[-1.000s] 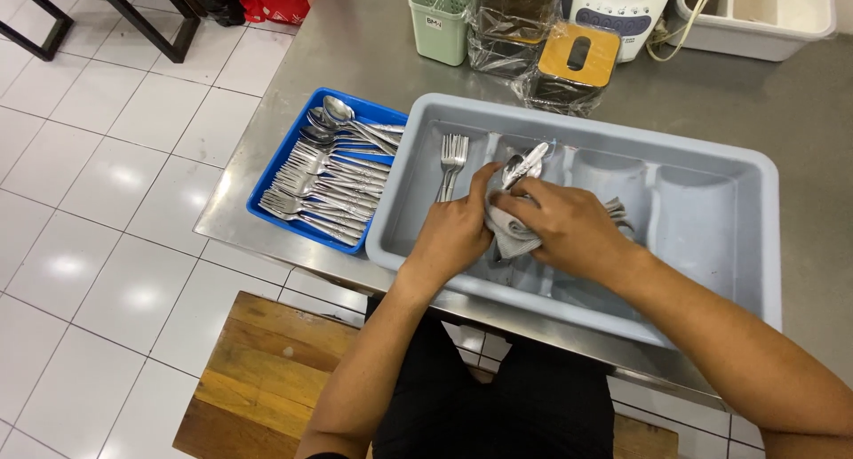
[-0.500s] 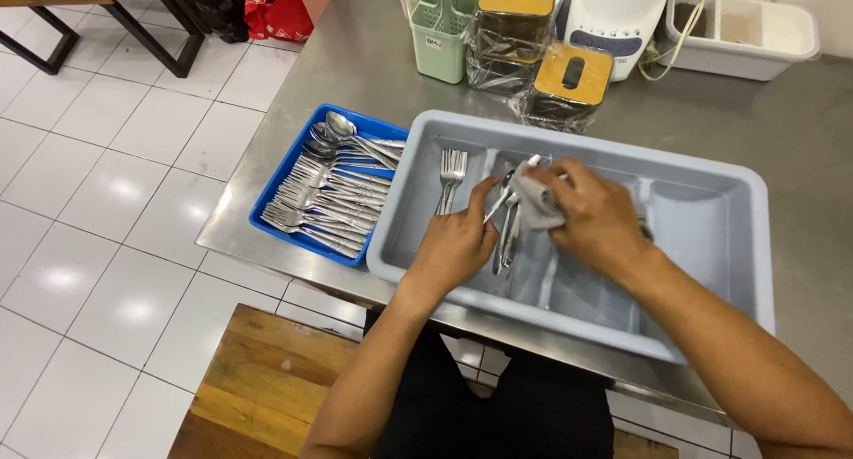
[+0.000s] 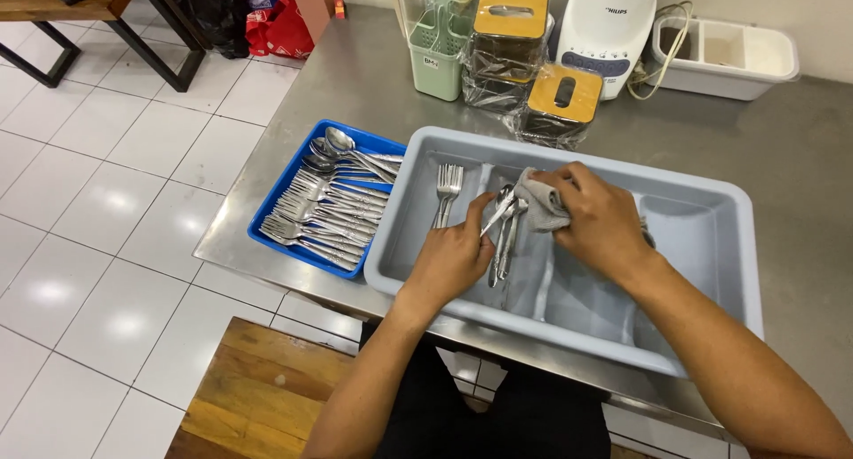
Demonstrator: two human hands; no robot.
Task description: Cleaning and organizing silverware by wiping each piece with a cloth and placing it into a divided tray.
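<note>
Spoons (image 3: pixel 503 232), a few of them, lie lengthwise in a middle compartment of the grey cutlery tray (image 3: pixel 711 330), and both hands work right over them. Nearest the camera, a wooden stool (image 3: pixel 258 397) stands on the white tiled floor (image 3: pixel 98 246) below the edge of the steel counter (image 3: pixel 800 139). Above it the left hand (image 3: pixel 453 256) reaches into the tray, its fingers curled narrow around the upper end of one spoon, thumb toward the bowl. Just beside it, the right hand (image 3: pixel 600 219) bunches a grey cloth (image 3: pixel 540 201) in closed fingers, and the cloth touches the spoon bowls. A pair of forks (image 3: pixel 448 188) rests in the tray's leftmost compartment, apart from the spoons. More cutlery shows partly behind the right wrist, too hidden to tell what kind.

Left of the grey tray, touching its side, sits a blue tray (image 3: pixel 275 197) piled with spoons and forks laid in loose rows. Farther back on the counter stand two clear boxes with yellow-brown lids (image 3: pixel 564 99), wrapped in plastic film, a pale green caddy (image 3: pixel 437 63), a white blender base (image 3: pixel 609 32) and a white tub (image 3: pixel 729 59) near the wall. Beyond the counter, dark table legs (image 3: pixel 169 41) and red bags (image 3: pixel 267 15) are on the floor.
</note>
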